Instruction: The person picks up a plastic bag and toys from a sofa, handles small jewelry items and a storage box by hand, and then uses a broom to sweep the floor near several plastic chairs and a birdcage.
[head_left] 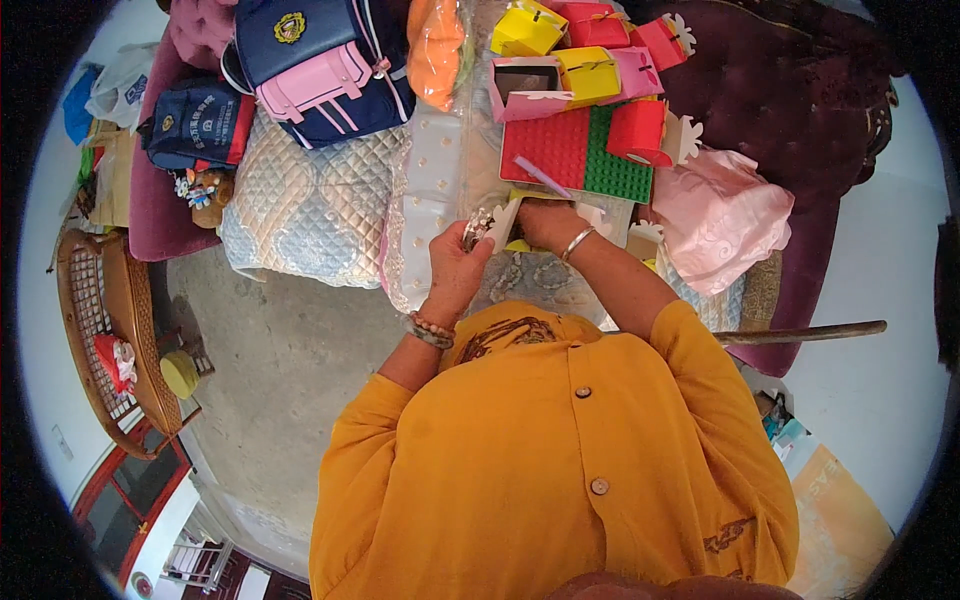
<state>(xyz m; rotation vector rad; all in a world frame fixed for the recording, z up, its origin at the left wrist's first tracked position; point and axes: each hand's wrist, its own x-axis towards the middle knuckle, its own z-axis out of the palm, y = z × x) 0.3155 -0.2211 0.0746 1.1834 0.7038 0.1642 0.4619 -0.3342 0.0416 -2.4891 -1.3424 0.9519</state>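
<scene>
A small yellow paper box (pixel 523 194) with white scalloped flaps lies at the table's near edge between my hands. My left hand (pixel 460 262) is closed on the white flap (pixel 497 228) at its left side, the thumb bent against the card. Into the box's opening reaches my right hand (pixel 548 224), whose fingertips are hidden by the card. Just beyond it, a pale purple stick-like thing (pixel 540 174) lies across a red building-block baseplate (pixel 545 150), with a green baseplate (pixel 615 160) alongside.
Several folded red, yellow and pink paper boxes (pixel 590 72) stand at the back of the table. A navy and pink school bag (pixel 320 75) sits back left, beside an orange plush thing (pixel 436 55). Pink cloth (pixel 722 215) lies on the right, above a wooden stick (pixel 805 333).
</scene>
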